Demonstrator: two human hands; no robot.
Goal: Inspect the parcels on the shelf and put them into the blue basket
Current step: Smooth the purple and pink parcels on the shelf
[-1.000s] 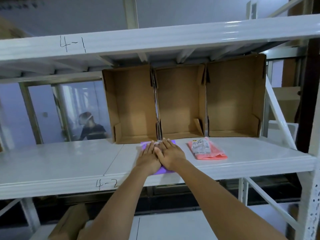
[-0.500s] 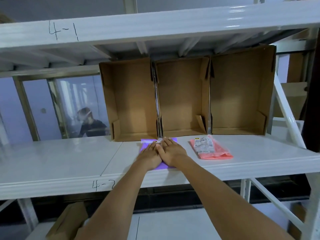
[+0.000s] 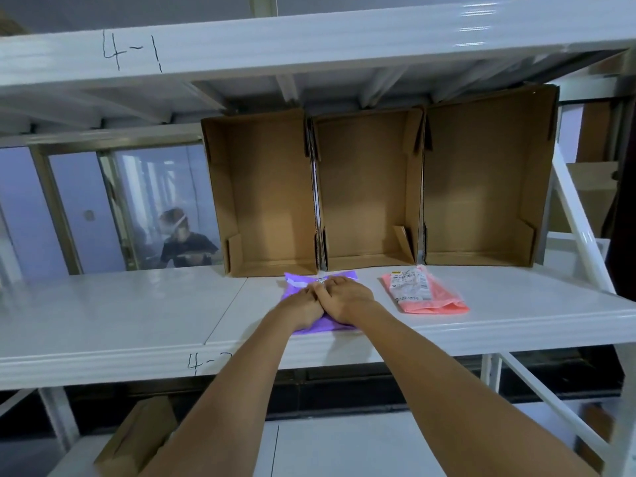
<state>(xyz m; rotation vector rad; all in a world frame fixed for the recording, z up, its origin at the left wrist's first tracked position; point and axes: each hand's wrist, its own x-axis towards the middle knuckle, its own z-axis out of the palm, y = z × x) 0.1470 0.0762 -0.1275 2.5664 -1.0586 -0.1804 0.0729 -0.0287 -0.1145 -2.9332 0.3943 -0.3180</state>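
A purple parcel [image 3: 292, 283] lies on the white shelf [image 3: 144, 315] marked 4-2, in front of the cardboard boxes. Both of my hands lie side by side on top of it. My left hand [image 3: 300, 307] and my right hand [image 3: 346, 300] have their fingers bent down onto the parcel near its white label, gripping its top. A pink parcel [image 3: 437, 301] with a white printed label lies on the shelf to the right, untouched. The blue basket is not in view.
Three open cardboard boxes [image 3: 368, 187] stand on their sides at the back of the shelf. The upper shelf beam [image 3: 309, 43] marked 4-1 hangs overhead. A cardboard box [image 3: 137, 438] sits on the lower level at left. A person [image 3: 184, 241] is behind glass.
My fingers, which lay straight and flat on the purple parcel, have curled in on it. The view has drawn a little closer to the shelf.
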